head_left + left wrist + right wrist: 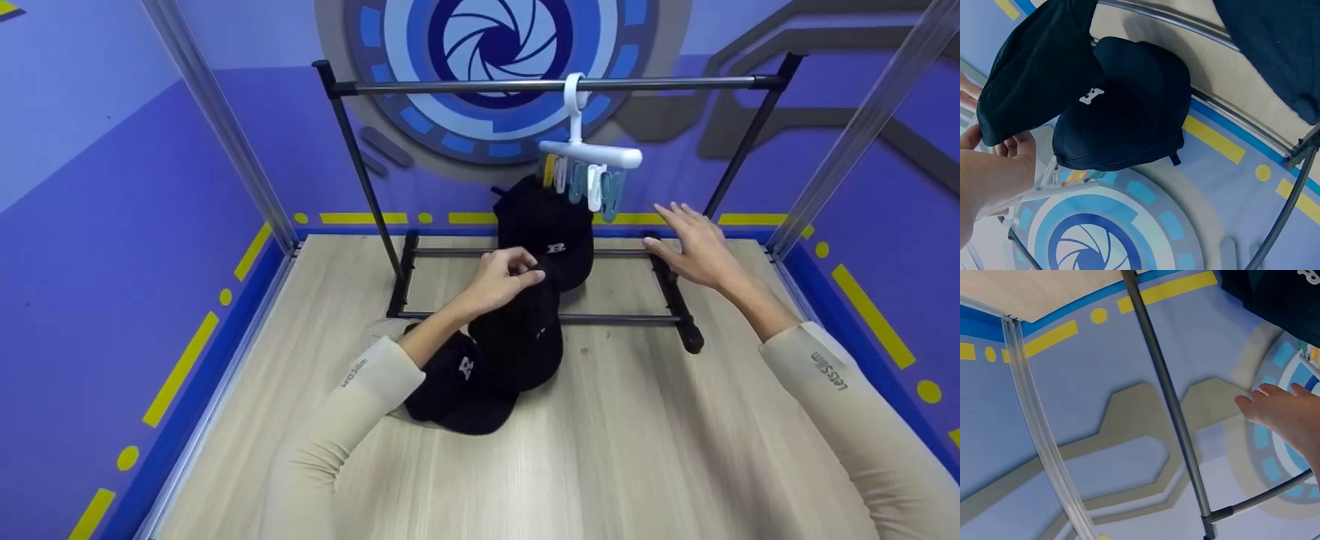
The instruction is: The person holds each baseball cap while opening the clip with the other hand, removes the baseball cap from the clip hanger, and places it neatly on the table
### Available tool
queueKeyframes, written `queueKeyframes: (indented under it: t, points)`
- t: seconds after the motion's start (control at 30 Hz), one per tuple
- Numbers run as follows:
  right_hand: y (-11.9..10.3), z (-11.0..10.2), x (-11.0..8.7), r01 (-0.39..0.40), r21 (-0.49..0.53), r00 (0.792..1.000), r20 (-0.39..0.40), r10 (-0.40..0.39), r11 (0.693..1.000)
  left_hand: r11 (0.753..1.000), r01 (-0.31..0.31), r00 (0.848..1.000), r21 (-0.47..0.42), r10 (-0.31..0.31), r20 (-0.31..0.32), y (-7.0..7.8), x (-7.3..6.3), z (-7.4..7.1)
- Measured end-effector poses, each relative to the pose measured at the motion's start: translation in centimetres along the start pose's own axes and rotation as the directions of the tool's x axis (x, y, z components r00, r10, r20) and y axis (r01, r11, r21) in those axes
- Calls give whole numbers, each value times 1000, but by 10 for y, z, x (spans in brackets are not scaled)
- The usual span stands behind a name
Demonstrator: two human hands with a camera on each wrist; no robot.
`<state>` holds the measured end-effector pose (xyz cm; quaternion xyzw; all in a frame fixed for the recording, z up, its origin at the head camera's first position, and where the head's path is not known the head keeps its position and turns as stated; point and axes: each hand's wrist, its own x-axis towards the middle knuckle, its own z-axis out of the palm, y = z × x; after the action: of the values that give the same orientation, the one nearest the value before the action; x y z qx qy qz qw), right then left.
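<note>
My left hand (501, 281) pinches the top of a black cap (517, 341), which hangs from it with the brim downward. Behind that, another black cap (536, 217) with a white letter R hangs below the white clip hanger (592, 154), partly overlapped by the held one. A third black cap (450, 375), also marked R, lies on the table near my left forearm. My right hand (697, 247) is held in the air to the right of the hanger, fingers extended and holding nothing. In the left wrist view, the held cap (1039, 70) covers part of the hanging cap (1134, 107).
A dark metal rack (465, 87) stands on the wooden table (637, 442), its base bars crossing behind the caps. Several yellow, white and teal clips (611, 196) hang under the hanger. A light-coloured cap edge (382, 330) shows behind the third cap. Blue walls enclose the table.
</note>
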<state>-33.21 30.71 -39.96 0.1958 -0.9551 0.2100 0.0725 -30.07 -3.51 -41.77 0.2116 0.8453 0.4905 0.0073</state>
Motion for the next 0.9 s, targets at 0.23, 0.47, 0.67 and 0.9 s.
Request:
queueKeyframes:
  t: [0.23, 0.47, 0.67, 0.9]
  points:
    - [8, 5, -10, 1, 0, 1000, -11, -1, 1000, 980, 138, 990, 140, -139, -3, -12, -8, -4]
    - [15, 7, -14, -16, 2, 1000, 15, 16, 1000, 955, 202, 979, 215, -204, -13, -27, -13, -9]
    - [20, 11, -17, -21, 13, 998, 52, 20, 1000, 946, 258, 964, 195, -264, 7, -38, -24, -15]
    - [28, 18, -23, -21, 6, 997, 77, 20, 1000, 950, 241, 969, 197, -247, 5, -52, -37, -18]
